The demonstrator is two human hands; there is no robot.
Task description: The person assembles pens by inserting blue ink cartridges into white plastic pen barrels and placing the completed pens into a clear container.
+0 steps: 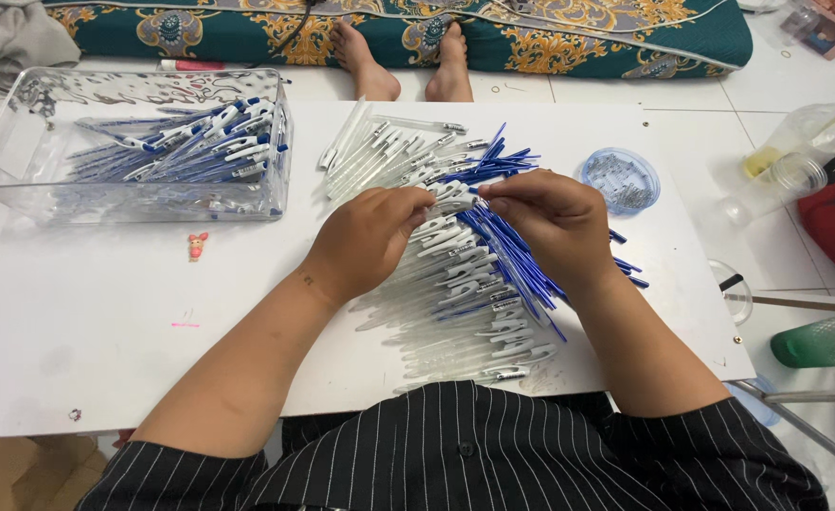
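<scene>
A clear plastic pen barrel with a white clip [455, 196] sits pinched between both hands over the middle of the white table [105, 312]. The left hand [365, 241] curls closed around one end; the right hand [550, 222] closes its fingertips on the other. Beneath them lies a long heap of empty clear barrels [465, 303] beside loose blue ink refills [507, 260]. A clear plastic bin [20, 194] at the left holds a partial layer of finished blue pens [200, 147], so much seems left to assemble.
</scene>
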